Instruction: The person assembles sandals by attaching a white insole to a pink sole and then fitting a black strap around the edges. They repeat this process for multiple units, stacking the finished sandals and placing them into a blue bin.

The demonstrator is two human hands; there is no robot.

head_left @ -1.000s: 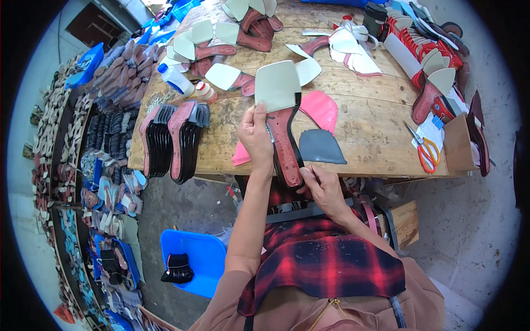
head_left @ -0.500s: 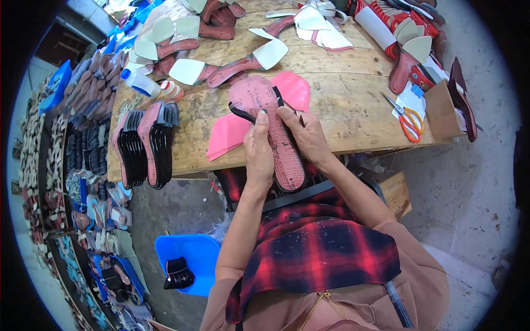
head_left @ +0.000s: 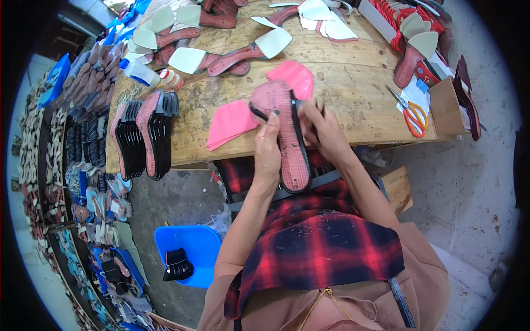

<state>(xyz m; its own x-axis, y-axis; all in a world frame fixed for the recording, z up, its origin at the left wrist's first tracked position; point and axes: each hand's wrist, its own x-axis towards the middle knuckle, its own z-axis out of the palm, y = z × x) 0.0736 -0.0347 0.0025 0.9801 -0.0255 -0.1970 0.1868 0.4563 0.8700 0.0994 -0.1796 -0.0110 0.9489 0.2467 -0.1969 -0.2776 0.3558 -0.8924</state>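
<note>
A pink shoe sole (head_left: 292, 157) with a grid-marked face and black edging stands tilted over the table's front edge, its narrower end toward me. My left hand (head_left: 268, 149) is closed on its left side, thumb lying on the pink face. Black strap pieces stick out on both sides near its wide end. My right hand (head_left: 326, 132) is beside the right-hand strap, fingers curled and smeared by motion; whether they hold anything is unclear. Pink sheet pieces (head_left: 232, 124) lie on the table to the left of the sole, and more pink pieces (head_left: 295, 77) lie behind it.
Stacked black-edged soles (head_left: 146, 135) stand at the table's left, near a white bottle (head_left: 141, 74) with a blue cap. Orange-handled scissors (head_left: 414, 118) and a cardboard box (head_left: 450, 110) are at the right. A blue bin (head_left: 207, 254) stands below left. Soles with pale pieces (head_left: 273, 43) lie behind.
My right hand has come off the sole's face and moved slightly right and down. The sole has shifted a little right in view, still in my left hand.
</note>
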